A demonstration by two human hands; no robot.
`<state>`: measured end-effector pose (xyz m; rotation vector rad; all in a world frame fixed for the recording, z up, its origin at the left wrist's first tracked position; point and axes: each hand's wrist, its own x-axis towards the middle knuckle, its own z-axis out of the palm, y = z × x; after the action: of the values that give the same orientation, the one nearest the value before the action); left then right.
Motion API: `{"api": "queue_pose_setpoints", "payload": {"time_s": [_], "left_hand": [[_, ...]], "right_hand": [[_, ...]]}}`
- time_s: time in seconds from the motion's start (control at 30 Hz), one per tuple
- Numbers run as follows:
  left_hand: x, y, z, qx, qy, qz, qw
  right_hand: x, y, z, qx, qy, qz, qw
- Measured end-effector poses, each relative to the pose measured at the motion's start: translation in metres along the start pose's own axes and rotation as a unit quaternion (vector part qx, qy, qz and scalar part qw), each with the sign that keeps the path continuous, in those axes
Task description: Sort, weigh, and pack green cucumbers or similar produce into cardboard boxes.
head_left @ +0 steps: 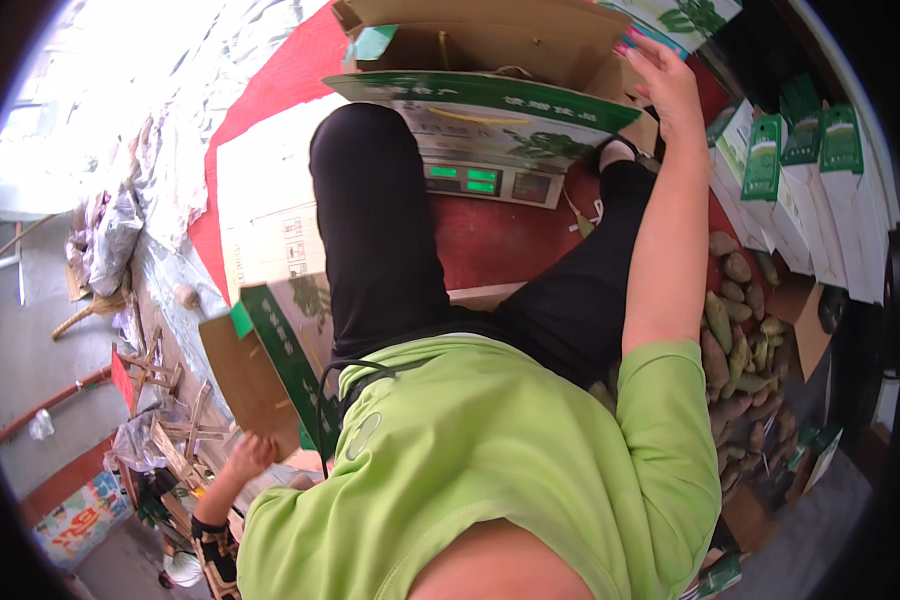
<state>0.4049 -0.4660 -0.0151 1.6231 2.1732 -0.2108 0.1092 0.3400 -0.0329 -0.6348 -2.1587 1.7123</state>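
In front of my knees, an open green-and-white cardboard carton [470, 118] rests on a digital scale [500, 185] with lit green displays. My right arm is stretched forward, and my right hand [662, 82], with pink nails, is closed at the carton's upper right end, its fingertips on the edge of a flap. Brown inner walls of the carton show; its bottom is mostly hidden. My left hand is out of sight. Beside my left thigh stands another open green carton [282, 335], touched by another person's hand [252, 455] coming from the lower left.
Sweet-potato-like roots [740, 380] are heaped at my right. Several folded green-and-white cartons [770, 170] stand beyond them. A flat cardboard sheet [265, 200] lies left of my knee on red sheeting [260, 110]. Plastic sheeting [180, 90], wood pieces [185, 430] and a broom [90, 312] lie leftward.
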Motion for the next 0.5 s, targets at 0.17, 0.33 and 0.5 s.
{"api": "queue_pose_setpoints", "payload": {"time_s": [0.17, 0.33, 0.5], "left_hand": [[0.036, 0.017, -0.023, -0.185, -0.101, -0.105, 0.972], [0.085, 0.022, -0.050, -0.379, -0.214, -0.245, 0.866], [0.144, -0.006, -0.070, -0.528, -0.299, -0.368, 0.704]], "right_hand": [[0.020, 0.006, -0.010, -0.022, -0.034, -0.041, 0.998], [0.019, 0.003, -0.004, 0.043, -0.019, -0.052, 0.998], [0.027, 0.018, -0.006, 0.085, -0.011, -0.098, 0.991]]}}
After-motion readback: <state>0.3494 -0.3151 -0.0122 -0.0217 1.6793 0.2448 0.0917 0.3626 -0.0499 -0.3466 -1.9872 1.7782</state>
